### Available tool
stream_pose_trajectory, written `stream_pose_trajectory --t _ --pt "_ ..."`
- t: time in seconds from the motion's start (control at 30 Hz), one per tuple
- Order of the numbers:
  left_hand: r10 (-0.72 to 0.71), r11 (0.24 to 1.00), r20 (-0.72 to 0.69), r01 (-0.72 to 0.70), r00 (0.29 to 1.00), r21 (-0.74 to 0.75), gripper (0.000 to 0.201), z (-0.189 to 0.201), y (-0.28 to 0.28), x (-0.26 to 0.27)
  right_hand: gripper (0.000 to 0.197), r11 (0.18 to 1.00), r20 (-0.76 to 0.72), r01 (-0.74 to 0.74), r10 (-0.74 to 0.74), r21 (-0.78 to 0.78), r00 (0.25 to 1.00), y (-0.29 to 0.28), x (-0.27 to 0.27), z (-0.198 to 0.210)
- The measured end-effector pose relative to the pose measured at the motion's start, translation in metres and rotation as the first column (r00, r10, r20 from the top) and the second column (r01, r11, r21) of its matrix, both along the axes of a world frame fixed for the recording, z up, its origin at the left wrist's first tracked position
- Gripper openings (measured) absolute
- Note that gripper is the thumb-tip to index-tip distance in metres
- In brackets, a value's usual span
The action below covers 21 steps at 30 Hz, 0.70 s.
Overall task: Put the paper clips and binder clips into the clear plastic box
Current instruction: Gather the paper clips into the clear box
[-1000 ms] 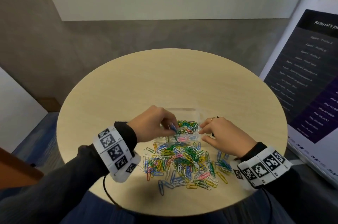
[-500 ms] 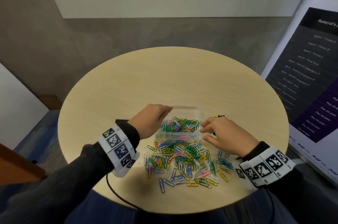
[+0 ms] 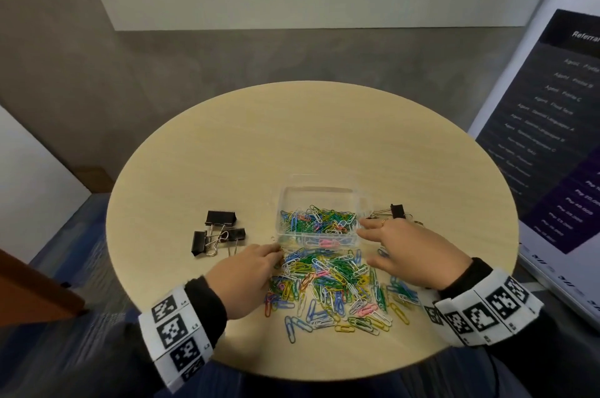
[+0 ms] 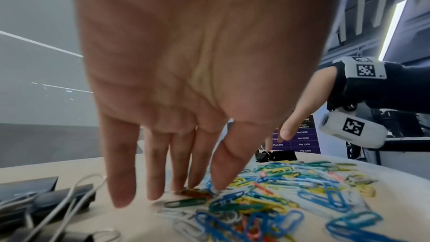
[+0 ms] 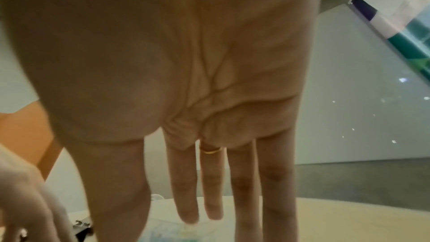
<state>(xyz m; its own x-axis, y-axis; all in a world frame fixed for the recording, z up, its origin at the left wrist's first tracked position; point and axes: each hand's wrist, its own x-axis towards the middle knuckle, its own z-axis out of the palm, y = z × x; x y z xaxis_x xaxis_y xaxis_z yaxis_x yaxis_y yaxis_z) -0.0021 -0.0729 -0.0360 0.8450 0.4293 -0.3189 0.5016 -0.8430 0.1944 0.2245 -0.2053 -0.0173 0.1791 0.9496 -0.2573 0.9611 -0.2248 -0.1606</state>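
The clear plastic box (image 3: 319, 199) stands on the round table (image 3: 292, 144), partly filled with coloured paper clips (image 3: 316, 220). A loose pile of paper clips (image 3: 334, 284) lies just in front of it. My left hand (image 3: 276, 253) reaches into the pile's left edge. In the left wrist view its (image 4: 204, 189) straight fingers and thumb touch a red clip (image 4: 196, 193) lying flat. My right hand (image 3: 368, 245) rests with straight fingers against the box's right side. Three black binder clips (image 3: 217, 235) lie to the left, and another binder clip (image 3: 397, 211) sits behind my right hand.
A dark printed banner (image 3: 558, 138) leans at the right beyond the table. The table's near edge (image 3: 324, 378) curves just below my wrists. Bare tabletop lies behind the box and at the far left.
My left hand has come off the box and dropped to the pile's left edge, uncovering the binder clips on the left. My right hand has stayed by the box.
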Motion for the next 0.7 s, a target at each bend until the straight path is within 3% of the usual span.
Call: stream_pose_trajectory --t 0.1,0.23,0.3,0.43,0.53,0.7 --pt "-0.026 0.999 0.052 0.025 0.998 0.032 0.05 -0.004 -0.003 -0.001 0.054 0.997 -0.031 0.006 -0.003 0.083 1.0 -0.008 0.0 -0.001" --pt "-0.103 0.992 0.123 0.11 0.987 -0.056 0.046 -0.005 -0.006 -0.002 0.026 0.972 -0.046 0.027 -0.017 0.233 0.999 -0.013 -0.006 0.001" --pt "-0.089 0.993 0.141 0.098 0.986 -0.059 0.05 -0.006 -0.005 -0.003 0.024 0.983 -0.097 -0.023 0.041 0.182 0.994 -0.013 -0.012 -0.001" --pt "-0.062 0.998 0.121 0.065 0.991 -0.023 0.06 -0.007 -0.006 0.002 0.054 0.995 -0.15 -0.102 0.101 0.003 0.983 -0.007 -0.02 -0.015" --pt "-0.11 0.991 0.116 0.118 0.987 -0.066 0.064 -0.012 -0.011 0.011 0.067 0.99 -0.166 -0.139 0.132 -0.031 0.977 0.0 -0.027 -0.023" --pt "-0.136 0.984 0.185 0.154 0.973 -0.087 0.057 -0.016 -0.011 0.015 0.042 0.988 -0.204 -0.153 0.149 -0.008 0.968 0.001 -0.033 -0.019"
